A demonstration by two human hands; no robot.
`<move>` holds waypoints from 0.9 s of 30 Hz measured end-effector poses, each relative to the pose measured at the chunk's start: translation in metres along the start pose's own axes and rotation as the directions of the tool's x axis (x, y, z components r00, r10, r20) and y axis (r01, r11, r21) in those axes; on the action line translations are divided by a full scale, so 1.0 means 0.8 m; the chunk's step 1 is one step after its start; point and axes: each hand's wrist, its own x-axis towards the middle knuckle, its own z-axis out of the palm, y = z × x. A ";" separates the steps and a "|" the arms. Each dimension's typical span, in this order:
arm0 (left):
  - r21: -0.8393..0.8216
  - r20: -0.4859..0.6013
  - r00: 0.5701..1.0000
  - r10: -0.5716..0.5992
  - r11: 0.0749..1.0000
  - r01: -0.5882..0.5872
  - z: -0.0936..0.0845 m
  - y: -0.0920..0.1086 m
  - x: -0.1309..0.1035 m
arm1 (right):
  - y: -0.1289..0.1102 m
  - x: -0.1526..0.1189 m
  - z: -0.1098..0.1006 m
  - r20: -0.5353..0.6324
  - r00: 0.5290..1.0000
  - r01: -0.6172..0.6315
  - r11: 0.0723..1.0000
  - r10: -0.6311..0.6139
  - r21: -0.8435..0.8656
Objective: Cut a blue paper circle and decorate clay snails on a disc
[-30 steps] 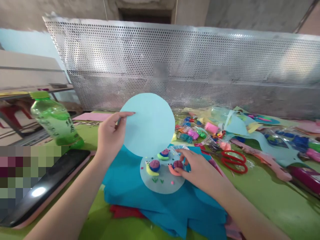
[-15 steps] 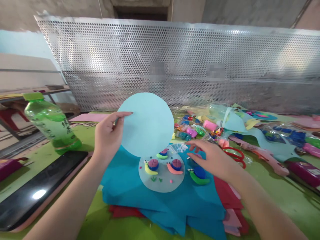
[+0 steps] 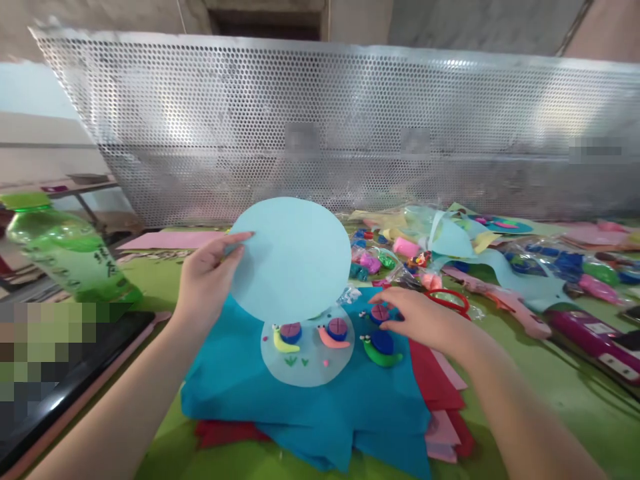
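Observation:
My left hand [image 3: 205,273] pinches the left edge of a round light blue paper disc [image 3: 293,260], held up and tilted above the table. Below and behind its lower edge lies a paler round disc [image 3: 307,373] bearing clay snails, among them a yellow one [image 3: 286,343] and a pink one [image 3: 334,340], with small green leaves. Fingers apart, my right hand [image 3: 420,320] hovers beside a snail with a purple shell [image 3: 380,313]; whether it touches it I cannot tell. Nearer me sits a green snail with a blue shell [image 3: 383,348]. Blue sheets [image 3: 240,390] lie beneath everything.
A green bottle [image 3: 65,253] and a phone [image 3: 110,353] are on the left. Bagged coloured clay [image 3: 565,263], red-handled scissors [image 3: 450,300], paper scraps [image 3: 525,277] and a purple glue gun-like tool [image 3: 595,340] crowd the right. A perforated metal panel [image 3: 350,120] stands behind.
The view has turned slightly right. The light blue disc has come down and tilted, covering most of the far snail. My right hand has shifted, leaving the purple-shelled snail more visible.

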 end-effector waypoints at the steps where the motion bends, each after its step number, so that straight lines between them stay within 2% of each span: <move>1: -0.008 0.007 1.000 -0.002 1.000 0.002 0.001 -0.001 -0.001 | 0.000 0.001 0.001 0.002 1.000 0.002 1.000 -0.002 0.006; 8: -0.030 0.149 0.986 -0.069 0.997 0.075 0.016 0.010 -0.016 | 0.003 0.002 0.000 -0.069 0.998 -0.003 1.000 0.004 0.024; 10: -0.015 0.154 0.983 -0.096 0.995 0.099 0.017 0.014 -0.017 | 0.006 -0.001 -0.006 -0.131 0.991 -0.029 0.999 0.034 0.035; 12: -0.001 0.148 0.984 -0.103 0.995 0.104 0.016 0.015 -0.018 | 0.010 -0.004 -0.014 -0.249 0.965 -0.073 0.996 0.082 0.047; 14: 0.008 0.175 0.980 -0.100 0.995 0.100 0.015 0.016 -0.020 | 0.012 -0.007 -0.019 -0.421 0.902 -0.076 0.995 0.098 0.069; 15: 0.019 0.198 0.976 -0.094 0.996 0.092 0.016 0.016 -0.023 | 0.012 -0.008 -0.020 -0.520 0.851 -0.040 0.995 0.079 0.086; 18: 0.081 0.278 0.959 -0.057 0.996 0.035 0.022 0.015 -0.036 | 0.004 -0.009 -0.016 -0.753 0.658 0.178 0.976 -0.021 0.129; 20: 0.097 0.326 0.945 -0.017 0.995 -0.016 0.029 0.014 -0.047 | -0.005 -0.008 -0.010 -0.818 0.573 0.296 0.942 -0.044 0.156; 23: 0.037 0.394 0.919 0.034 0.998 -0.053 0.039 0.016 -0.063 | -0.017 -0.006 -0.003 -0.850 0.524 0.377 0.909 -0.049 0.179; 27: 0.008 0.455 0.890 -0.017 1.000 0.015 0.044 0.020 -0.075 | -0.024 -0.006 0.002 -0.848 0.518 0.385 0.916 -0.110 0.116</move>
